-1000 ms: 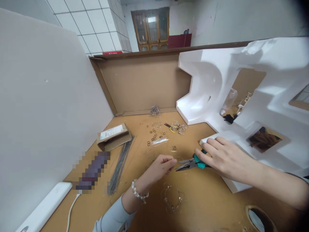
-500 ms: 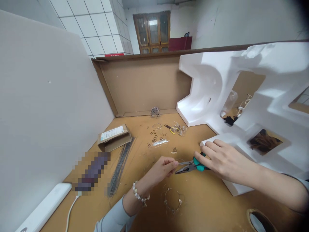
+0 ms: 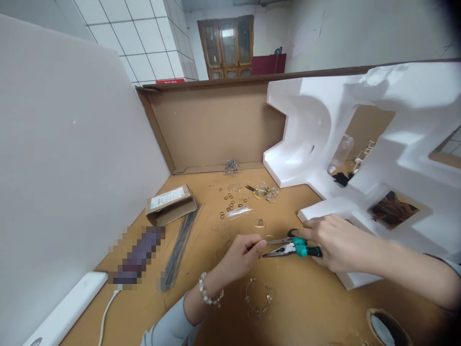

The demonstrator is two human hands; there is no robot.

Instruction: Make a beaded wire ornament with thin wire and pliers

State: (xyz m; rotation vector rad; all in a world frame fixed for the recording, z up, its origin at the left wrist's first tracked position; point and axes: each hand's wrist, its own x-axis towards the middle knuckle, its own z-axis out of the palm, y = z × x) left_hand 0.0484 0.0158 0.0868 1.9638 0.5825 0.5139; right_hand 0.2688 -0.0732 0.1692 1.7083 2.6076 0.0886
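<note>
My left hand (image 3: 248, 252), with a beaded bracelet at the wrist, is closed in a pinch. A fine wire (image 3: 269, 236) curves beside its fingertips; what lies between them is mostly hidden. My right hand (image 3: 336, 242) grips needle-nose pliers (image 3: 288, 249) with teal and black handles, their jaws pointing left toward my left fingertips. Alongside the pliers, a slim metal tool (image 3: 279, 241) with a black loop near its end also reaches those fingertips; its kind is unclear. Below the hands, a wire ring with small beads (image 3: 258, 298) lies on the table.
Dark rings (image 3: 230, 206), silvery wire pieces (image 3: 239, 212) and yellow-handled pliers (image 3: 256, 192) lie farther back. At left are a small cardboard box (image 3: 171, 204), a bundle of grey wires (image 3: 180, 250) and a white power strip (image 3: 68, 307). White foam packing (image 3: 306, 120) stands at right.
The pliers have turned in my right hand, showing more of their teal handles, and that hand has shifted slightly right and down. My left hand has barely moved.
</note>
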